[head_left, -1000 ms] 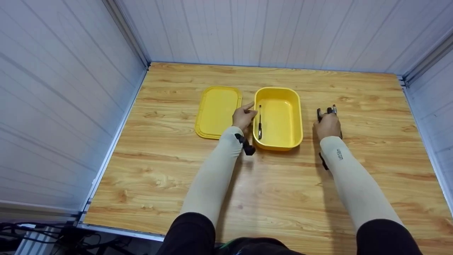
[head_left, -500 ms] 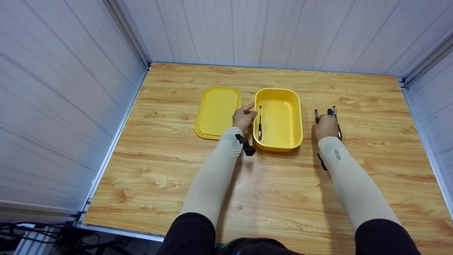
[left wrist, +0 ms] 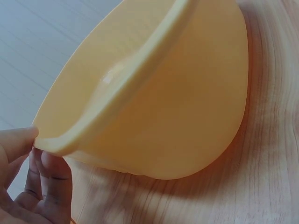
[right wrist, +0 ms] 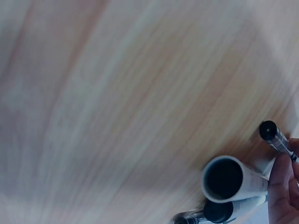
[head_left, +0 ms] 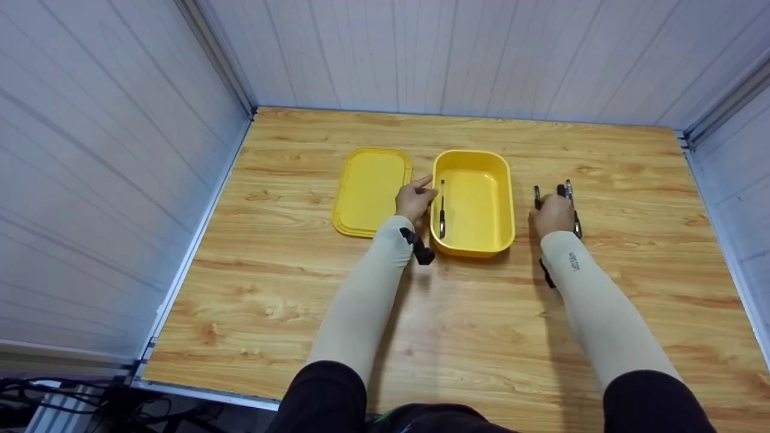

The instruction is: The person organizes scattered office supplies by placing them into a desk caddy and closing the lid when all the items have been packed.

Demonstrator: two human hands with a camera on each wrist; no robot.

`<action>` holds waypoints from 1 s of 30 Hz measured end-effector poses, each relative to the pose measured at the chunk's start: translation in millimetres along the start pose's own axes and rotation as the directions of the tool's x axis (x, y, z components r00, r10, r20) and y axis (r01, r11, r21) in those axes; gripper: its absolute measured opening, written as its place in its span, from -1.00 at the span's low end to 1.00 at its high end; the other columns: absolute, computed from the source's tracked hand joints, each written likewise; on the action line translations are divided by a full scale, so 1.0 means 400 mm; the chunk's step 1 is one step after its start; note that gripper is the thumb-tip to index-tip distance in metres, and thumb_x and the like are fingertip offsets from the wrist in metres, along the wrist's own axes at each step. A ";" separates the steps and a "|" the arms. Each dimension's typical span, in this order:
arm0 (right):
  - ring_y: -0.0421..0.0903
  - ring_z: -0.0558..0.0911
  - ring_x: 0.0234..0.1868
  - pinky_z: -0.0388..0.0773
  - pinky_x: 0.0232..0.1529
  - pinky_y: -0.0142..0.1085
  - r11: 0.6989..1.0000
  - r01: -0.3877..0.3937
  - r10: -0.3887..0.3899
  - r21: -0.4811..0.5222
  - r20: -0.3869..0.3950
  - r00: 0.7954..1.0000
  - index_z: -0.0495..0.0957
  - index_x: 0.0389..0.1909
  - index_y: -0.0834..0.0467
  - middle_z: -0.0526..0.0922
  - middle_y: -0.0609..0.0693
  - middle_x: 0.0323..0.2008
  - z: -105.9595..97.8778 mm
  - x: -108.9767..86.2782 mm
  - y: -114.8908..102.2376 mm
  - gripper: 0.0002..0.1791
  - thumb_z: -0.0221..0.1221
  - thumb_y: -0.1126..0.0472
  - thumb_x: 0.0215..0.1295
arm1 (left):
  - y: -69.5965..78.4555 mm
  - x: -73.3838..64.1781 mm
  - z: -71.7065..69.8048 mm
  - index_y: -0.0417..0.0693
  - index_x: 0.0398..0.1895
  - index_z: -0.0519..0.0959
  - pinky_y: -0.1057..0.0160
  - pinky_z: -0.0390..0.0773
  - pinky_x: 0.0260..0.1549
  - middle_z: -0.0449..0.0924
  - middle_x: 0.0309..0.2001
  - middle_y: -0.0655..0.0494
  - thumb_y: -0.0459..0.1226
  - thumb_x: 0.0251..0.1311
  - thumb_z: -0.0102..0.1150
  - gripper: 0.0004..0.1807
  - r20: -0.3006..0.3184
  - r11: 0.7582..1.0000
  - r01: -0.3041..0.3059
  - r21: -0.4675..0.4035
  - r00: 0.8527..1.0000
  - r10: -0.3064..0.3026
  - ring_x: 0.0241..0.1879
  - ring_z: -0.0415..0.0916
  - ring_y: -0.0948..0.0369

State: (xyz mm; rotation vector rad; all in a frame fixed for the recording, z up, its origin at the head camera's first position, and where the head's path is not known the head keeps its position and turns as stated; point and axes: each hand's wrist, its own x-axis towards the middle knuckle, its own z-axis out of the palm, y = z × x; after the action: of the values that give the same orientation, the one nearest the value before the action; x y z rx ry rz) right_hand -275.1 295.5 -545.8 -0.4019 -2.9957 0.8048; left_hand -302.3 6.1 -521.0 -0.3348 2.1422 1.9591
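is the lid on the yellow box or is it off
Off. The lid lies on the table beside the yellow box, whose uncovered inside shows a pen.

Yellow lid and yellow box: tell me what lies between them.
In the head view, the left grip spans the gap from yellow lid to yellow box; bare tabletop shows beyond it.

Smooth plastic is shown all over the yellow box point(head_left: 475, 210), a glossy highlight caught on its inner wall, while a flatter, more matt finish is worn by the plastic lid point(head_left: 370, 192). Wood grain is spread right across the tabletop point(head_left: 271, 300), a soft sheen picked up on it! Both arms are wrapped in matt cloth sleeves point(head_left: 361, 294), and glossy dark plastic is displayed by the gripped pen point(right wrist: 275, 135).
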 end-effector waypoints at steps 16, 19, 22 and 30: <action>0.19 0.61 -0.15 0.54 -0.09 0.06 1.000 -0.018 0.018 0.002 0.022 1.000 0.65 -0.15 0.38 0.69 0.34 -0.21 -0.003 0.001 -0.002 -0.78 0.17 0.35 0.25 | -0.006 0.003 0.005 0.03 0.26 0.55 0.35 0.62 -0.38 0.70 -0.10 -0.11 -0.34 0.28 0.24 -0.54 -0.007 1.000 -0.030 -0.003 1.000 0.030 -0.08 0.66 -0.02; 0.17 0.62 -0.20 0.56 -0.15 0.03 1.000 -0.005 0.005 0.011 0.011 1.000 0.65 -0.17 0.38 0.69 0.33 -0.25 0.000 0.003 -0.001 -0.79 0.19 0.35 0.23 | -0.005 0.004 0.004 0.05 0.27 0.55 0.33 0.62 -0.37 0.71 -0.10 -0.11 -0.34 0.29 0.24 -0.54 0.000 0.999 -0.041 0.023 0.999 0.041 -0.09 0.66 -0.02; 0.11 0.60 -0.30 0.55 -0.25 -0.04 1.000 0.004 -0.004 0.014 0.007 1.000 0.64 -0.21 0.37 0.69 0.29 -0.31 0.002 0.004 -0.001 -0.81 0.19 0.35 0.21 | -0.006 0.005 0.004 0.04 0.27 0.54 0.34 0.61 -0.41 0.71 -0.09 -0.11 -0.34 0.29 0.24 -0.54 0.004 0.999 -0.043 0.026 0.999 0.042 -0.10 0.67 -0.03; 0.06 0.57 -0.38 0.54 -0.30 -0.08 0.999 0.011 -0.012 0.032 0.025 1.000 0.62 -0.10 0.36 0.68 0.27 -0.35 -0.001 0.005 -0.005 -0.74 0.17 0.34 0.21 | -0.008 0.008 0.004 0.03 0.26 0.55 0.37 0.59 -0.48 0.71 -0.10 -0.13 -0.35 0.29 0.24 -0.55 -0.001 0.999 -0.035 0.001 0.999 0.035 -0.09 0.67 -0.05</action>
State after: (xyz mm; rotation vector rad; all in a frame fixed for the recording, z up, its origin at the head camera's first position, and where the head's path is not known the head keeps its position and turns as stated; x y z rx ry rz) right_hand -277.6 294.5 -544.7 -0.3760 -3.0011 0.8619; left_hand -304.3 7.2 -525.0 -0.3003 2.1637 1.9771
